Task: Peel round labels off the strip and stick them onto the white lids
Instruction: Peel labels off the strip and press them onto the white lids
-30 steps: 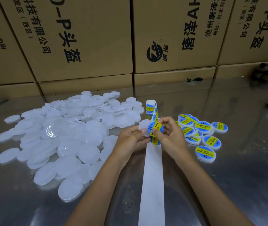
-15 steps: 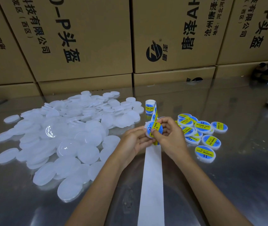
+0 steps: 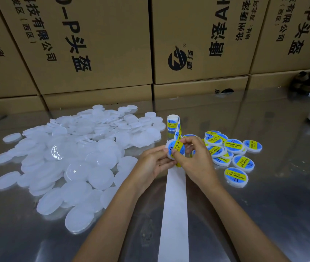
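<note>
The round blue-and-yellow label [image 3: 176, 149] now sits on the white plastic lid [image 3: 168, 156] (another done), both hands [image 3: 155, 163] [image 3: 195, 161] gripping it.

You work on a metal table [image 3: 263, 205] with a brushed, shiny surface that mirrors the matt brown cardboard boxes [image 3: 93, 44] at twelve o'clock. At ten o'clock lies a pile of white lids [image 3: 86, 157], smooth translucent plastic, some with a glossy highlight, and at two o'clock the labelled lids [image 3: 233, 159] carry glossy blue and yellow printed stickers. The backing strip [image 3: 175, 214] running to six o'clock is matt white paper, smooth and without shine, and the label roll [image 3: 172, 123] at twelve o'clock looks like the same paper.
</note>
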Demonstrator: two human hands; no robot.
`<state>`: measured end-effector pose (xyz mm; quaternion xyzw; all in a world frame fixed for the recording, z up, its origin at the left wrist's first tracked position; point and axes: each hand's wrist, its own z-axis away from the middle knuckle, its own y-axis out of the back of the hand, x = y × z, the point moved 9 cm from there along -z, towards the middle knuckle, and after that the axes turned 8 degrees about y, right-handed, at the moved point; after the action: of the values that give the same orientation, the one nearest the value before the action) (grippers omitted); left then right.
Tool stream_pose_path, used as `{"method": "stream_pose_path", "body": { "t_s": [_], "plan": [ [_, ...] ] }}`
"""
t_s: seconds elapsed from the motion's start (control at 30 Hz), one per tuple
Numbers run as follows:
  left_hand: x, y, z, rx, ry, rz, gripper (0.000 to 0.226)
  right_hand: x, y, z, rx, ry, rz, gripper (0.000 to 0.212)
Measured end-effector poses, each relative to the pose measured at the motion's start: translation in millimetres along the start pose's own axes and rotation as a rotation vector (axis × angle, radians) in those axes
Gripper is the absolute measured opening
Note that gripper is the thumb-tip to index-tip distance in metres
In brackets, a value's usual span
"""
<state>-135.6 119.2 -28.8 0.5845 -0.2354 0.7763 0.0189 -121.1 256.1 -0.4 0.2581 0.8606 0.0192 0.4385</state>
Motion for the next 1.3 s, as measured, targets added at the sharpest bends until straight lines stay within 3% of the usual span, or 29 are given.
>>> {"method": "stream_pose_path", "body": {
  "t_s": [0.1,0.23,0.57,0.7,0.8,0.9,1.13,1.3],
  "plan": [
    [2,-1,1,-0.025,0.003,0.084,0.032,9,5,-1,0.030,-0.083,-0.041,0.053],
    [0,-4,1,-0.044,0.027,0.211,0.029,8,2,0,0.006,-0.061,0.035,0.038],
    [-5,-5,-1,-0.059,0.060,0.208,0.029,1,5,0,0.008,0.028,0.007,0.032],
    [2,0,1,0.007,-0.071,-0.081,0.029,-2,9,0,0.021,0.051,0.057,0.031],
    [8,3,2,0.029,-0.155,-0.143,0.050,-2,10,0,0.018,0.058,0.084,0.032],
    [13,3,5,0.047,-0.187,-0.228,0.047,-1,6,0,-0.017,0.050,0.057,0.031],
    [19,23,8,0.230,-0.213,-0.103,0.038,-8,-14,4,-0.171,0.015,-0.114,0.014],
    [18,31,9,0.297,-0.221,-0.027,0.027,-2,-26,9,-0.248,-0.022,-0.108,0.039]
  ]
}}
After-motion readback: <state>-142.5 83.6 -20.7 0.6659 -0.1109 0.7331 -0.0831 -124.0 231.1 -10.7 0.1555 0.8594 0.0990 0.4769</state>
